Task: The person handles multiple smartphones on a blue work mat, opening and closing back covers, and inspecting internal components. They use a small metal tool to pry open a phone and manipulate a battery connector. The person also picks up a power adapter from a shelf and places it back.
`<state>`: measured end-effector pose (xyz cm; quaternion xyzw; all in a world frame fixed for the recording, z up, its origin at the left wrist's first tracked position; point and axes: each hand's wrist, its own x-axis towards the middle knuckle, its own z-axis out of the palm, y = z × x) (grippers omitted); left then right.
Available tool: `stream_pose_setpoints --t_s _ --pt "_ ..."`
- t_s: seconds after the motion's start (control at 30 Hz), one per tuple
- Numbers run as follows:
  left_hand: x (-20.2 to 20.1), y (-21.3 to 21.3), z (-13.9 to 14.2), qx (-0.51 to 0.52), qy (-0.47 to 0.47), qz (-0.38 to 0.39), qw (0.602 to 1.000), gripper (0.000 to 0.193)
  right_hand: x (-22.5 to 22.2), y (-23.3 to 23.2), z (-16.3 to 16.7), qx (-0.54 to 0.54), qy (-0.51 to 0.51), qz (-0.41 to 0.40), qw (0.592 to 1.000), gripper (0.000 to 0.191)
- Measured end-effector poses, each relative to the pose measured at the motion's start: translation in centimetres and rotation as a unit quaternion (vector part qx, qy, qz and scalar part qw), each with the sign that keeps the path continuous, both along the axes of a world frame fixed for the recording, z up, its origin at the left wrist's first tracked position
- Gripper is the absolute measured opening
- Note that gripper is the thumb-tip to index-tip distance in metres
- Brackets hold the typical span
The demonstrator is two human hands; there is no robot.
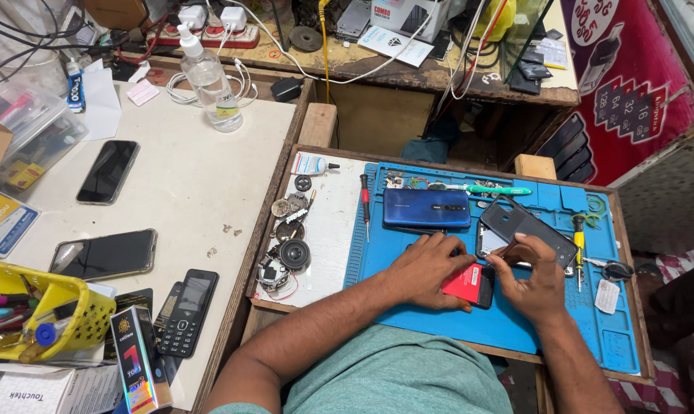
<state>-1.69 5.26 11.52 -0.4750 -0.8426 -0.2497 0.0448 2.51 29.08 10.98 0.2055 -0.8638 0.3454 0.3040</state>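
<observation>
Bright, even daylight, soft shadows, sharp focus centrally; the edges bow, perhaps from a wide lens.

I see red-and-black battery lying flat on blue mat, pinched between both hands; opened black phone just beyond.

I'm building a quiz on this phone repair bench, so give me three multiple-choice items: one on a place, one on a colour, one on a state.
1. Where does the blue phone back cover lie?
A. on the blue work mat
B. in the yellow basket
C. on the floor

2. What colour is the small flat part between both hands?
A. green
B. red
C. white

3. How is the dark phone by the right hand?
A. boxed
B. screen lit
C. opened, back off

Answers: 1 A, it rests on the mat's upper part. 2 B, red shows between the left hand and the right hand. 3 C, its inside frame is bare.
</observation>
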Motion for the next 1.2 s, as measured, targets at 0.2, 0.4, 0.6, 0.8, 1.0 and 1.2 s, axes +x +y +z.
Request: stream_pose_setpoints --t_s 0.2,0.4,0.6,0.8,1.0,1.2 --pt "0.0 0.0 -0.2 -0.009 0.003 0.001 1.000 0.097 -0.1 -0.1 -0.1 -0.006 -0.002 0.015 1.000 0.067" --pt "0.0 0.0 -0.3 -0.012 0.002 0.000 1.000 0.098 -0.1 0.0 0.0 -0.004 -0.010 0.014 1.000 0.066" --pt "-0.2 -0.2 0.0 -0.012 -0.005 -0.001 1.000 0.097 -0.1 -0.4 0.3 -0.004 -0.005 0.002 1.000 0.065" --pt "0.0 -0.4 -0.1 0.001 0.019 -0.003 1.000 0.092 0.1 -0.6 0.9 -0.013 -0.002 0.000 1.000 0.063" --pt "0.0 -0.2 -0.4 -0.016 0.050 -0.010 0.999 0.086 0.3 -0.4 1.6 -0.056 0.022 -0.036 0.997 0.062" --pt "0.1 0.0 -0.8 -0.052 0.094 -0.014 0.994 0.079 0.0 -0.1 1.9 -0.080 0.026 -0.035 0.996 0.059"
